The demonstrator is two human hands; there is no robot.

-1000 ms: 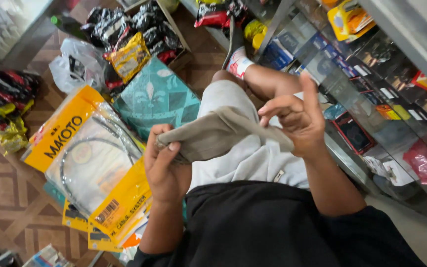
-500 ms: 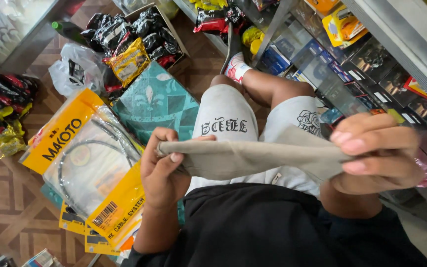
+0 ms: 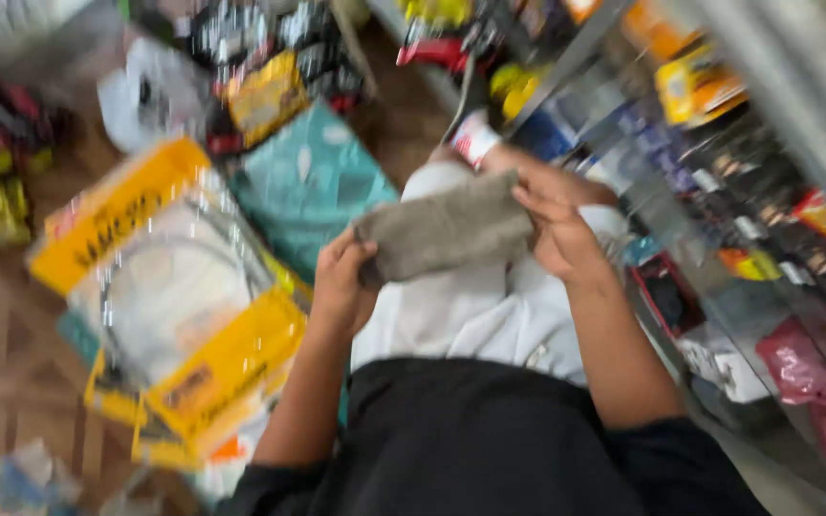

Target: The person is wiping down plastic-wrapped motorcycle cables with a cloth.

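Two hands: left hand [image 3: 341, 287] and right hand [image 3: 552, 225] each closed on an end of the grey cloth [image 3: 444, 232].
Left of them: yellow-and-clear packet [image 3: 169, 287] on the floor.

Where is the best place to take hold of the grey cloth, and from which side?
Probably its two short ends, one from each side. The grey cloth lies folded in a long band above the lap; the left hand and right hand already pinch those ends.
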